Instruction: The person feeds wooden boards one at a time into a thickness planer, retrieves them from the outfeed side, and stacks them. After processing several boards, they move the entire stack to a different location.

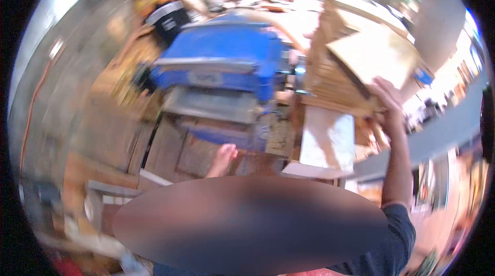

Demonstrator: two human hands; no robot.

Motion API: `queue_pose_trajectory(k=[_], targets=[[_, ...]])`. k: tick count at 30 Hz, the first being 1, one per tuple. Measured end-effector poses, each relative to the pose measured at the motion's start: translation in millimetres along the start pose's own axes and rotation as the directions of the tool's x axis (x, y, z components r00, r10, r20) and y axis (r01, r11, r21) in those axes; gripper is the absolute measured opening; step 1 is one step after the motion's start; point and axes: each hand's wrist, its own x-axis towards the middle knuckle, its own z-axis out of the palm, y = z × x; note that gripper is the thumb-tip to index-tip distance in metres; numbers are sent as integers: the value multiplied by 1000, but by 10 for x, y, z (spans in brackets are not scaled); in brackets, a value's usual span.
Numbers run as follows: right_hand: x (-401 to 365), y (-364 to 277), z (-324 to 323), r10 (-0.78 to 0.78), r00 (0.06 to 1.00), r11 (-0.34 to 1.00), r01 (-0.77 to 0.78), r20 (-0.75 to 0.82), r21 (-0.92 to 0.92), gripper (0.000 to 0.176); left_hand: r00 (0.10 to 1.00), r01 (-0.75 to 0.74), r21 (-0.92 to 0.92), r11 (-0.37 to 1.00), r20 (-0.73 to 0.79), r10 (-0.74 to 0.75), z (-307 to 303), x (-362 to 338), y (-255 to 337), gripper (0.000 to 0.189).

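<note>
1. The view is a blurred fisheye look down into a woodworking shop; fine detail is smeared.
2. The right hand point(386, 98) is raised on an outstretched arm in a dark sleeve point(398, 227); it lies against the lower corner of a pale wooden board point(374, 54); the blur hides whether its grip closes round the edge or only presses flat on it.
3. That board is tilted, on top of a stack of boards point(330, 77), at the upper right of the view, just beside a blue machine point(221, 54).
4. The left hand point(224, 156) is low in the middle, apart from the board, with a slack, empty grip, in front of the machine's grey bed.
5. Handling, as a judgement: the board looks stiff, flat and dry, likely of moderate weight and awkward for its width; raw edges may splinter; it is best taken with both hands on opposite long edges, since a one-corner hold could let it twist or slide off the stack.
6. A white block point(330, 139) stands under the stack; what carries it is unclear.
7. The floor point(103, 131) is brown and littered with offcuts; an orange cable point(32, 106) runs along the left.
8. A co-worker point(165, 10) in yellow and black stands beyond the machine.
</note>
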Motion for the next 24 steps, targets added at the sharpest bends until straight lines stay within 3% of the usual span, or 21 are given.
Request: queue_pose_trajectory(k=[2,4,6,8,10,11,12,15,16,17,18,19,20,21,23,24], targets=[[-161,-128,-111,-119,993,992,119,17,-30,43,992,70,-188,980,116,-49,478,400,1067,55],[-389,-247,-120,-96,994,994,99,51,-50,48,911,22,-383,923,388,139,896,639,2019,75],[-585,-305,-111,-129,989,991,132,74,-36,43,747,129,-428,894,635,197,1240,973,2664,83],[-754,-306,-83,-169,985,985,170,40,-8,38,622,172,-321,932,769,150,1693,1116,3223,83],[-883,-316,-99,-197,980,980,197,39,2,36,569,252,-228,940,821,46,2174,1197,3517,80],[-939,-325,-27,-195,981,981,195,12,20,37,539,203,-85,976,842,-39,2302,1191,3644,75],[-993,-319,-25,-204,978,979,205,44,-7,41,557,225,-73,972,827,-67,2493,1200,3666,63],[-1231,-341,-1,-165,977,983,174,133,-56,45,596,154,30,988,795,-117,2704,1167,3488,54],[-1369,-326,138,159,980,987,-159,-117,9,48,635,106,-45,993,772,-33,2698,1120,3350,50],[-1489,-261,285,472,819,881,-449,-327,148,51,668,51,-118,992,742,54,2681,1059,3228,48],[-1690,-95,389,684,674,720,-560,-279,410,53,694,42,-91,995,719,36,2635,946,3108,49],[-1962,128,558,870,489,329,-480,-64,813,53,724,-25,-131,991,682,108,2589,813,2937,49],[-2165,283,726,901,355,-169,-242,250,955,54,747,-92,-164,982,641,177,2550,695,2750,49],[-2180,281,903,902,341,-188,-240,264,952,54,755,-102,-170,980,628,187,2487,605,2557,49],[-2037,152,1238,639,522,-615,-95,565,783,53,772,-175,-156,972,591,233,2344,344,2171,50],[-2018,103,1298,634,516,-626,-95,576,774,53,774,-167,-143,975,594,220,2242,272,2012,53]])
